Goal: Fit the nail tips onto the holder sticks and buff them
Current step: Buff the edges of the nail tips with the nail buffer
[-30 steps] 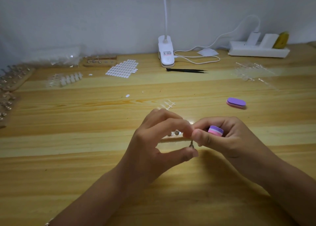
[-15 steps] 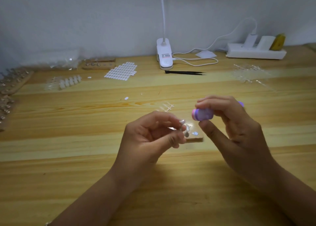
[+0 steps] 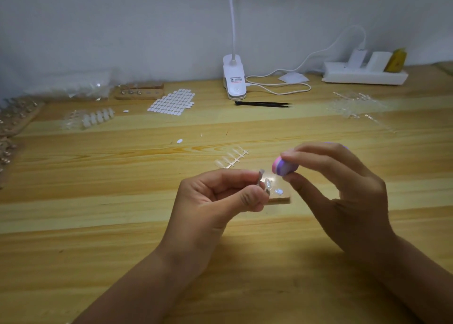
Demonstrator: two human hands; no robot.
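My left hand [image 3: 215, 196] pinches a small metal holder stick [image 3: 261, 180] with a clear nail tip on it, just above the table. My right hand [image 3: 343, 184] grips a small pink and purple buffer block [image 3: 284, 167] between thumb and fingers, held a little up and right of the stick, apart from it. Under and between the hands lies a small wooden holder base [image 3: 280, 197] with nail tips on it. A strip of clear nail tips [image 3: 231, 158] lies just behind the hands.
Back left are more wooden holder bases [image 3: 139, 92], clear nail tip strips [image 3: 98, 117] and a sheet of white adhesive tabs [image 3: 172, 101]. A clip lamp [image 3: 234, 78], black tweezers [image 3: 264, 104], a power strip [image 3: 365, 74] and more clear strips [image 3: 355, 103] sit at the back.
My hands have parted: the right hand lifted the buffer block up and to the right, and the left hand drew the stick off the wooden base toward itself.
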